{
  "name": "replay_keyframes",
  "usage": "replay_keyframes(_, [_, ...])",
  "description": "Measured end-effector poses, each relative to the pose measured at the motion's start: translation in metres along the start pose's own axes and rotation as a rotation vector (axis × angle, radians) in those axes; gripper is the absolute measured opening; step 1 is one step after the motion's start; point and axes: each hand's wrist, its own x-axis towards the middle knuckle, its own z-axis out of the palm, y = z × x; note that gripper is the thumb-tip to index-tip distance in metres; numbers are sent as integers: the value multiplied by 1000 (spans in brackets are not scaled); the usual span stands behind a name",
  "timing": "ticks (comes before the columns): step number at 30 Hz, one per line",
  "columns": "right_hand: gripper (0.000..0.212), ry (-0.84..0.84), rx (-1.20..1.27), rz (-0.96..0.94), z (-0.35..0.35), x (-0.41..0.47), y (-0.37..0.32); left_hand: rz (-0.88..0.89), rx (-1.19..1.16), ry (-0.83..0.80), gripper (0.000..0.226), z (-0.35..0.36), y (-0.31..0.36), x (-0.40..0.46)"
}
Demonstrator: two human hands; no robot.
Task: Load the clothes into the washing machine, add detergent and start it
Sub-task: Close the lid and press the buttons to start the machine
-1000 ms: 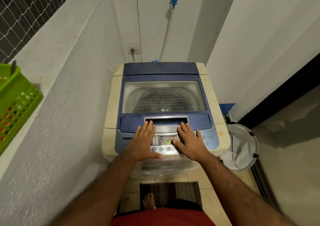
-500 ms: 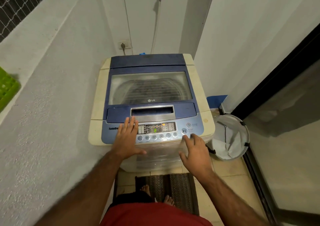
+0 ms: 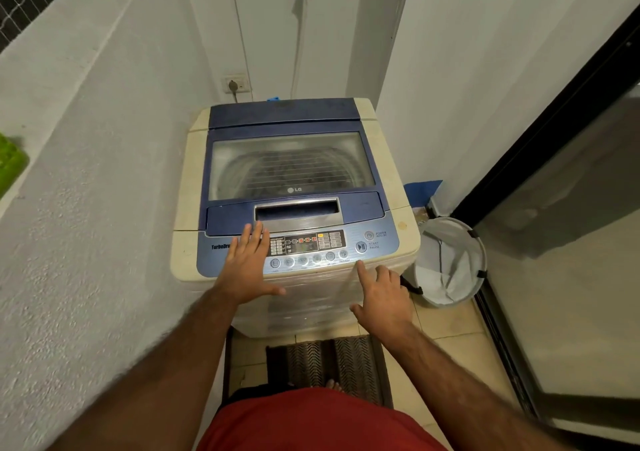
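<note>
White walls hem in a narrow tiled corner. Nearest, a striped mat (image 3: pixel 332 364) lies at the washing machine (image 3: pixel 294 208), lid closed. Right hand (image 3: pixel 381 298) grasps nothing, forefinger out just below the start/pause button (image 3: pixel 361 246); left hand (image 3: pixel 247 267) rests flat and released on the panel. Press once, squarely. Clothes perhaps show through the cloudy window (image 3: pixel 291 163).
</note>
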Motion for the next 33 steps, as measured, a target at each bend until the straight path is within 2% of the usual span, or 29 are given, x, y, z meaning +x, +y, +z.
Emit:
replay_keyframes(4, [92,-76,-28,-4,-4,-3,-9,14,0,-17,139,-1,-2,1])
replay_keyframes(11, [101,-110,-8,-14,-10,11,-20,30,-4,12,139,1,-4,-1])
replay_keyframes(18, [92,-148,-38,18,-18,15,-26,27,4,11,138,1,-4,-1])
replay_keyframes(33, [95,-197,-67,53,-19,20,-40,19,65,23,143,8,-4,2])
